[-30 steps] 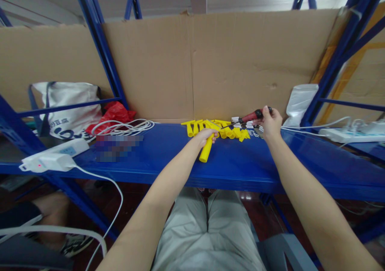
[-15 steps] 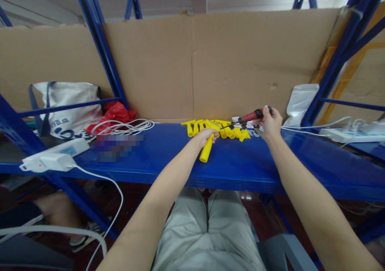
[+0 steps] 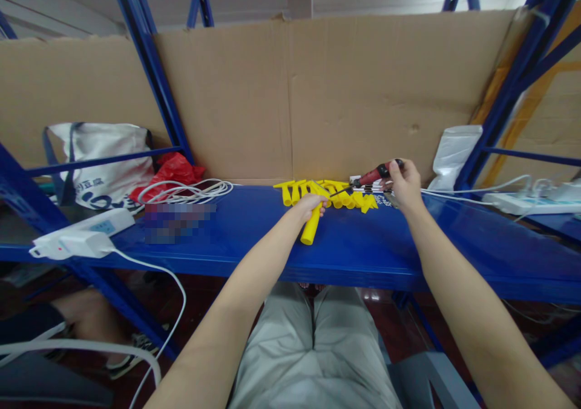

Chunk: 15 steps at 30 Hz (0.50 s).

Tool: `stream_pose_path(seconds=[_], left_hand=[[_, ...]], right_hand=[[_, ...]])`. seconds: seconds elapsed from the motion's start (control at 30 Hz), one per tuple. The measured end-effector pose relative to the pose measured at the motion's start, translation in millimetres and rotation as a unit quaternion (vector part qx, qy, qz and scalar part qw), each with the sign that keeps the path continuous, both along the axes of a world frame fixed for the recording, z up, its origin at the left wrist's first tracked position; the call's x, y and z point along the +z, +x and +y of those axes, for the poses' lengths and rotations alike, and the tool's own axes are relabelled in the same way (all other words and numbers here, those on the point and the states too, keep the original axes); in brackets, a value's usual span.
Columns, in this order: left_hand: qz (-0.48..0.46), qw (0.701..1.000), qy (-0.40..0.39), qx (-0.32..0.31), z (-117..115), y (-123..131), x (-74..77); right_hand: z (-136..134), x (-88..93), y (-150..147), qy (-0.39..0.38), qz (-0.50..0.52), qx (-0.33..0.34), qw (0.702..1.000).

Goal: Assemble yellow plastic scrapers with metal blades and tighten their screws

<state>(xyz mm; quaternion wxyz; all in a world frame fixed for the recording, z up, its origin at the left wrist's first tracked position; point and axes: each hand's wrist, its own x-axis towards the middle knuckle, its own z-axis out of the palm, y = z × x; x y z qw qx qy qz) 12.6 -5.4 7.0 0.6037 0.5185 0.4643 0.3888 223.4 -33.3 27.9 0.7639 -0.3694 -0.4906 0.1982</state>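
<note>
My left hand (image 3: 314,205) is closed round a yellow tube-like handle (image 3: 310,231), whose round end points toward me above the blue shelf. My right hand (image 3: 405,183) grips a screwdriver (image 3: 377,174) by the back of its red and black handle. The thin shaft slants down to the left, and its tip reaches the yellow piece at my left fingers; the exact contact is hidden. Just behind my left hand, several similar yellow pieces (image 3: 347,200) lie in a row. Small white-and-dark items (image 3: 363,185) lie partly hidden behind the screwdriver.
A blue shelf (image 3: 254,239) spans the front, with a cardboard panel (image 3: 290,100) behind. On the left are a white power strip (image 3: 82,233), coiled white cable (image 3: 190,191), a red plastic bag (image 3: 175,170) and a cloth bag (image 3: 104,167). A white pouch (image 3: 454,155) leans at right.
The right hand and the screwdriver's handle have shifted slightly left and toward the yellow handle. The left hand keeps its place and hold.
</note>
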Motion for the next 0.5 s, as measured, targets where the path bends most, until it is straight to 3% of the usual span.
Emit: stream_pose_path(seconds=[0.3, 0.5], left_hand=[[0.019, 0.999, 0.004, 0.033, 0.7, 0.1, -0.1], [0.02, 0.999, 0.002, 0.034, 1.7, 0.3, -1.4]], right_hand=[[-3.5, -1.2, -0.3, 0.012, -0.035, -0.017, 0.999], [-3.5, 0.9, 3.5, -0.02, -0.02, -0.002, 1.0]])
